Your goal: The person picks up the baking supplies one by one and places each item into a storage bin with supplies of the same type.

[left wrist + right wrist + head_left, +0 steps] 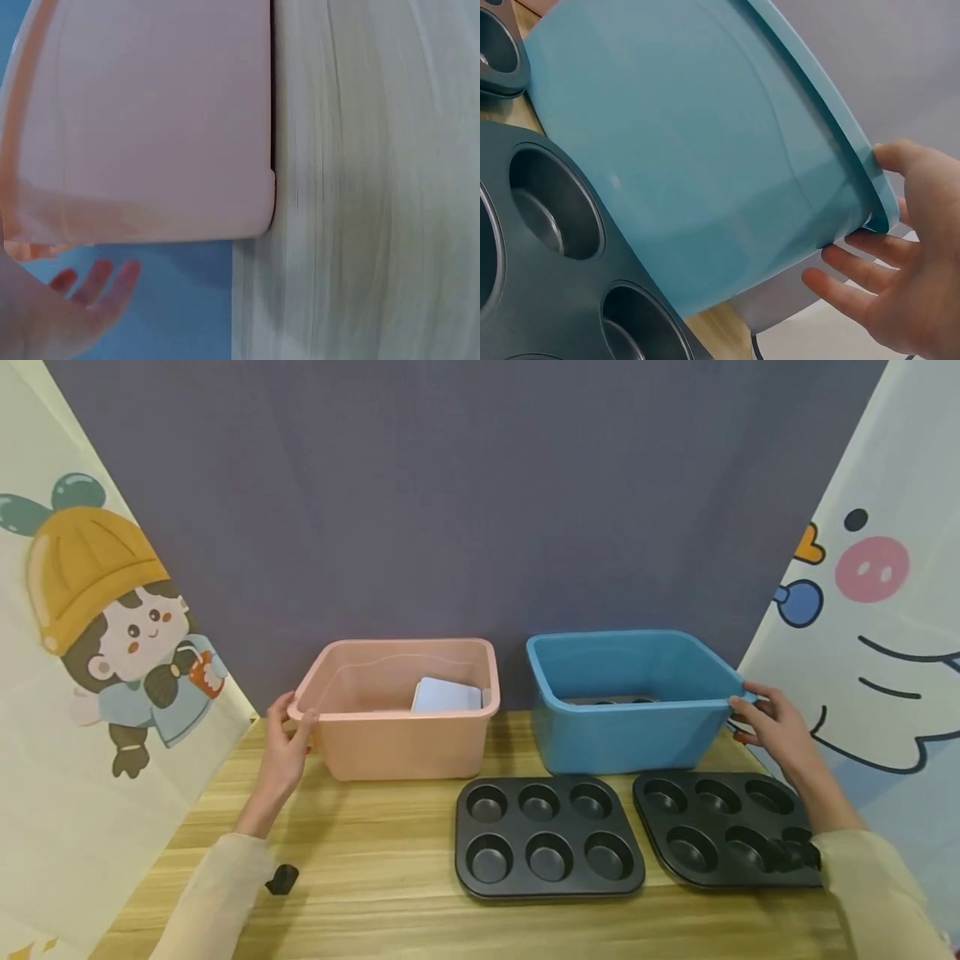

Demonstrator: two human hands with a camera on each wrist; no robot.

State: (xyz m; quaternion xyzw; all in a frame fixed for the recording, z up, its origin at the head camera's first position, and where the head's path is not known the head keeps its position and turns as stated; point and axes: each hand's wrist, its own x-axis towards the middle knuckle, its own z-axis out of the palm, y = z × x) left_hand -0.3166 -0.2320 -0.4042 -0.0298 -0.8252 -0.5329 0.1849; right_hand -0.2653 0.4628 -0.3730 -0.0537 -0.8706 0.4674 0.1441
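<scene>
A pink plastic bin [405,747] stands at the back left and a blue plastic bin [618,742] at the back right. My left hand [285,753] holds the pink bin's left front corner at the rim, its fingers spread beside the end wall in the left wrist view. At the right front corner of the blue bin, my right hand [922,270] pinches the rim, thumb on top and fingers below the lip. Inside the pink bin leans a pale, flat-faced object [447,695]. Part of a dark pan [585,701] shows inside the blue bin.
Two black six-cup muffin pans lie before the bins: one in the middle [550,894], another at the right [701,833], partly under my right forearm. A small black object [282,879] is beside my left sleeve. A grey backdrop [480,510] rises behind the wooden table [367,877].
</scene>
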